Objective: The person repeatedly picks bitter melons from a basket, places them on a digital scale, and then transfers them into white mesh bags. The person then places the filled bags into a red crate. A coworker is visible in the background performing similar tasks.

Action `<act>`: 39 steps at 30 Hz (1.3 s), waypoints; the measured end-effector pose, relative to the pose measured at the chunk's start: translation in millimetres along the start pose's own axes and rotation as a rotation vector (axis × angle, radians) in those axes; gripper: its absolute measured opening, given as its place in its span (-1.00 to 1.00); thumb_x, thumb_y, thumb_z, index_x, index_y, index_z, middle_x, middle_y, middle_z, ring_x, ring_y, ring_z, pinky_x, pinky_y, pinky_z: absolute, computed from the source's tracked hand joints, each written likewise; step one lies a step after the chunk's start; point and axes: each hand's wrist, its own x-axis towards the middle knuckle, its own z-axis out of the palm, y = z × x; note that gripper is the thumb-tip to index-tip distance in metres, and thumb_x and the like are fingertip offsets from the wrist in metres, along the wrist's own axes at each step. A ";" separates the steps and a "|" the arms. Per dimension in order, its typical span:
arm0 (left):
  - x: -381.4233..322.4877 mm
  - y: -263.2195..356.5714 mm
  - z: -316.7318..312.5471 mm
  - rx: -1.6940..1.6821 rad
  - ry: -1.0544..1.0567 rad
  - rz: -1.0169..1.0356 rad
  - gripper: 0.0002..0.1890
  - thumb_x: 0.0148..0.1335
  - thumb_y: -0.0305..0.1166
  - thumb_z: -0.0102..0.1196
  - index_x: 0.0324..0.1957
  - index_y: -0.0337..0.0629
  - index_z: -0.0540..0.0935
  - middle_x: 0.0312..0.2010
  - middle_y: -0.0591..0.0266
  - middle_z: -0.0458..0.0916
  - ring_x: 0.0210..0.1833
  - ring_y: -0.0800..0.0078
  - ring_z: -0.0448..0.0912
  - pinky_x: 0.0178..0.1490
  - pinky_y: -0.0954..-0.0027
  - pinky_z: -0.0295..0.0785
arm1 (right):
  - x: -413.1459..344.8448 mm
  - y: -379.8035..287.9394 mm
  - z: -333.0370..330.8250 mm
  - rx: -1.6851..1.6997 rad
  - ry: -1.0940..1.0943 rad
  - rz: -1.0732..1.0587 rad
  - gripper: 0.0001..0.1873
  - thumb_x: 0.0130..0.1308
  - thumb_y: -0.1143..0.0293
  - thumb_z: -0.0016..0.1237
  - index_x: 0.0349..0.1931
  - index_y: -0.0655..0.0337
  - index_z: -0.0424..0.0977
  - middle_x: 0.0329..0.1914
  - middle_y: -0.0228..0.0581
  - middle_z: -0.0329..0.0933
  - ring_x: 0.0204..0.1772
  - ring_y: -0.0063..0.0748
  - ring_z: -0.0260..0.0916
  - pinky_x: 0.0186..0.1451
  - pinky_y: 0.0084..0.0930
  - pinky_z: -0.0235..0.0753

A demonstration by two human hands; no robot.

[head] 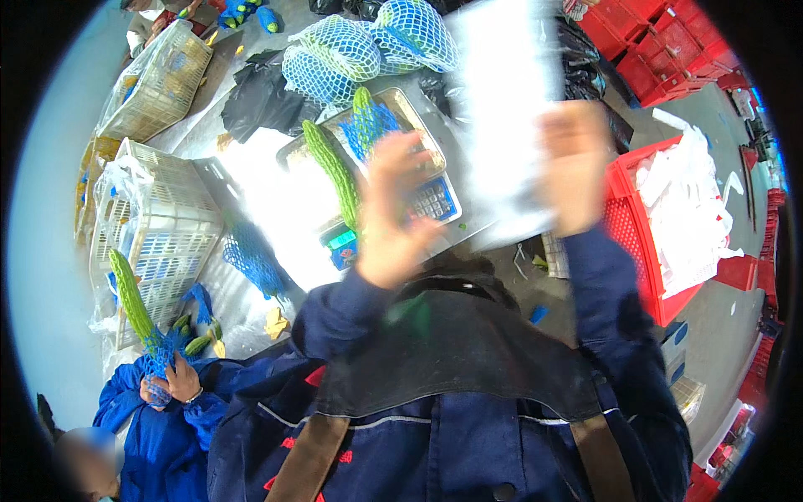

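Note:
My right hand (574, 166), blurred by motion, holds the edge of a large white sheet (502, 125). Its material cannot be made out. Over a digital weighing scale (448, 210) with a keypad hovers my left hand (395, 213), fingers apart and nothing visible in them. Beside it on the scale lies a bare bitter gourd (329, 166). Another bitter gourd (362, 103) on the scale is partly wrapped in blue netting (370, 128). My left hand hides part of the netting and the middle of the scale.
White-netted bundles (339, 53) and black plastic bags (260, 97) lie beyond the scale. White plastic crates (169, 219) line the left. A co-worker's hands (172, 379) hold a gourd in blue netting. At right stands a red basket (627, 232) of white plastic (680, 207), below stacked red crates (659, 50).

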 end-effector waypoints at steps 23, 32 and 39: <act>-27.5 5.8 -141.3 0.596 -0.048 -0.036 -0.58 0.19 -0.29 -0.06 0.04 -0.32 0.37 -0.24 -0.12 0.54 -0.16 0.11 0.55 -0.08 0.30 0.39 | -103.7 -58.1 200.3 -0.063 -0.082 -0.053 -0.74 0.21 0.38 0.00 -0.58 0.35 0.36 -0.67 -0.18 0.30 -0.58 -0.63 0.23 -0.53 -0.47 0.21; -51.3 26.4 -126.0 -0.336 -0.504 -0.523 -0.36 0.32 -0.17 -0.10 0.27 -0.37 0.04 0.16 0.11 0.23 0.18 0.40 0.23 0.23 0.39 0.15 | -123.3 -44.9 198.4 0.435 0.131 0.079 -0.82 0.15 0.36 -0.01 -0.54 0.28 0.46 -0.60 -0.28 0.42 -0.50 -0.44 0.36 -0.44 -0.50 0.31; -63.6 0.9 -125.8 -0.259 -0.203 -0.753 -0.57 0.28 -0.27 -0.05 0.07 -0.42 0.37 -0.30 0.21 0.55 -0.19 0.33 0.48 -0.17 0.25 0.37 | -121.5 -37.2 215.7 0.361 0.141 0.105 -0.62 0.30 0.25 -0.11 -0.65 0.28 0.33 -0.69 -0.33 0.25 -0.57 -0.61 0.13 -0.48 -0.53 0.16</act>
